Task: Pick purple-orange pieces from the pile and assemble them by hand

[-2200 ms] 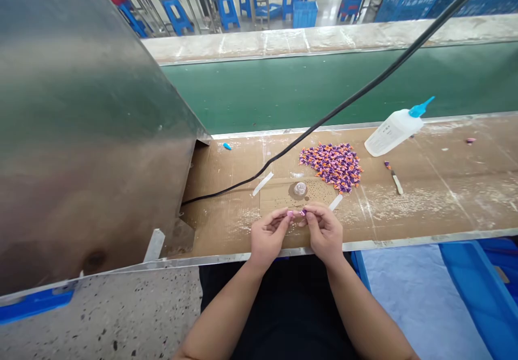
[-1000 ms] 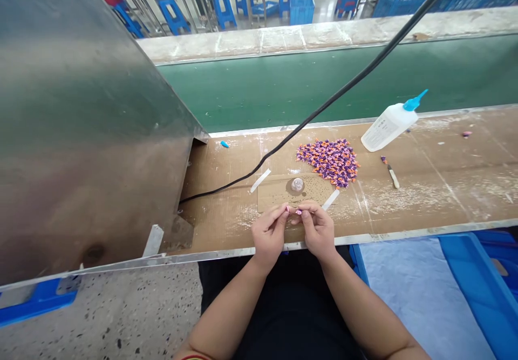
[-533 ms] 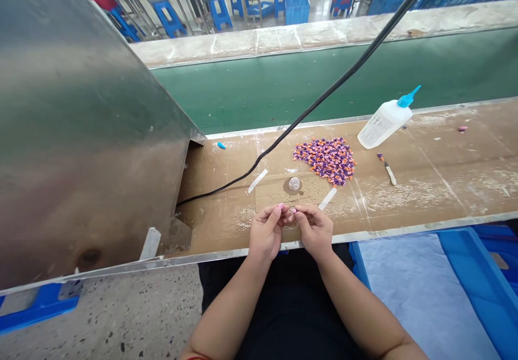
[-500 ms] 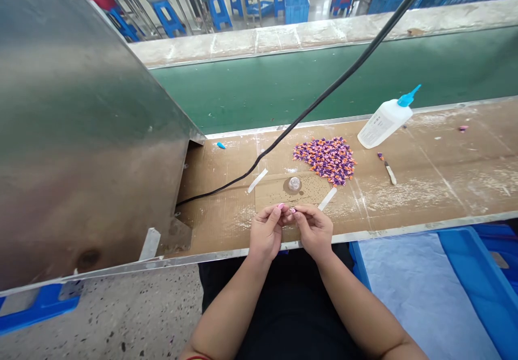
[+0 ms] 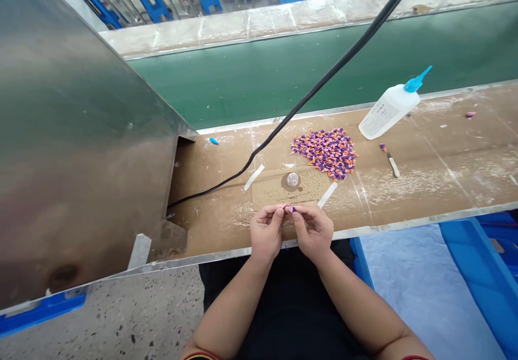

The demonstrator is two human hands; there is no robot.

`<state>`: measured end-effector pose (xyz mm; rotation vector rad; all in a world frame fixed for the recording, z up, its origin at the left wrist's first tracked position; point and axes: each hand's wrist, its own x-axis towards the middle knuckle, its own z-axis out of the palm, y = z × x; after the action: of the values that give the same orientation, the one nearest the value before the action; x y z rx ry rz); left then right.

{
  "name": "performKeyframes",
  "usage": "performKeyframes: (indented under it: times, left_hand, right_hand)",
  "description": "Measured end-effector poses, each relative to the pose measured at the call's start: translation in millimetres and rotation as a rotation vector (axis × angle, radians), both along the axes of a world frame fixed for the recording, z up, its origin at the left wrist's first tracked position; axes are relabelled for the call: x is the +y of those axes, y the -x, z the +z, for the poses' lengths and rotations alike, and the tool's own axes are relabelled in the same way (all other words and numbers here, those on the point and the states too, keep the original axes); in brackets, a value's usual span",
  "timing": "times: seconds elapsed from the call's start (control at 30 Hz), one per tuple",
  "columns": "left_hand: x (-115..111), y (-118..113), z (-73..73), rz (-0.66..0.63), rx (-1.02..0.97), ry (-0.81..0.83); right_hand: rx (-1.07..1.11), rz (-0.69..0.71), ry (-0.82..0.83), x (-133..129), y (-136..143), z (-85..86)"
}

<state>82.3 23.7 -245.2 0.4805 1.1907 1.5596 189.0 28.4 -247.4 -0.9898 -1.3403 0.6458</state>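
My left hand (image 5: pixel 266 231) is closed in a pinch on a small pink piece (image 5: pixel 284 206). Facing it, my right hand (image 5: pixel 313 231) pinches a small purple piece (image 5: pixel 293 209). The two pieces meet, or nearly so, between my fingertips; their exact shape is too small to make out. Just beyond my hands, a small clear round cup (image 5: pixel 292 180) stands in a wet patch on a cardboard sheet (image 5: pixel 267 190) taped at its sides. Farther back and to the right lies a pile of small purple, pink and orange pieces (image 5: pixel 326 152).
A white bottle with a blue nozzle (image 5: pixel 388 113) leans at the back right, near a small light-handled tool (image 5: pixel 393 165). A blue cap-like piece (image 5: pixel 214 141) lies left. A black cable (image 5: pixel 299 103) crosses overhead. A metal panel (image 5: pixel 81 133) stands left; a lined blue crate (image 5: pixel 457 241) sits right.
My fingertips have drawn closer together, and the pink piece now meets or nearly meets the purple one. The view has tipped slightly downward.
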Motion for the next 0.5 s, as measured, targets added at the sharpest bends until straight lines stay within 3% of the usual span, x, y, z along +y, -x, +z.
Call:
performKeyframes:
  times: [0.17, 0.5]
  left_hand:
    - [0.8, 0.6, 0.6, -0.008, -0.004, 0.011]
    - [2.1, 6.5, 2.3, -0.043, -0.139, 0.047]
  right_hand:
    - [0.056, 0.017, 0.084, -1.9, 1.1, -3.0]
    - [-0.089, -0.021, -0.035, 4.9, 1.3, 6.5]
